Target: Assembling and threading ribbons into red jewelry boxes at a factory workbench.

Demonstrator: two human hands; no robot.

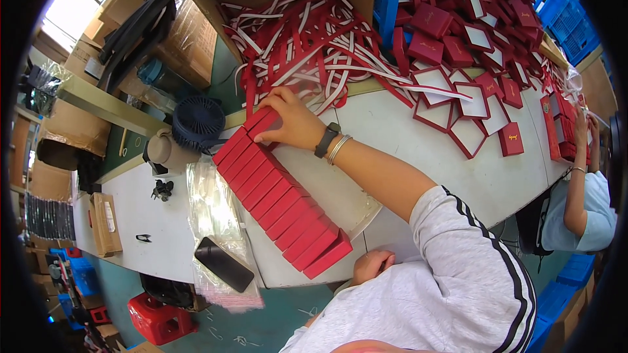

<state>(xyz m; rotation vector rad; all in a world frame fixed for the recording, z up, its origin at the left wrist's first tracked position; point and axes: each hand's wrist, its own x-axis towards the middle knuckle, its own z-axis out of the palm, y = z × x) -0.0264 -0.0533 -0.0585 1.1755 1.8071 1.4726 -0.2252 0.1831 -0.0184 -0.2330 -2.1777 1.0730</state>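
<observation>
Box [260, 120] ending the red row [278, 202] lies under the right hand [291, 119], in its grip.

lined-up boxes [275, 204] 8+ | wearer's hands [292, 119] 2 | phone [224, 265] 1 | fan [198, 121] 1

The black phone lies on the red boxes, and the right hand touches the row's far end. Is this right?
Not quite: the head view shows the black phone on the clear plastic bags, beside the red boxes. The right hand does touch the row's far end.
</observation>
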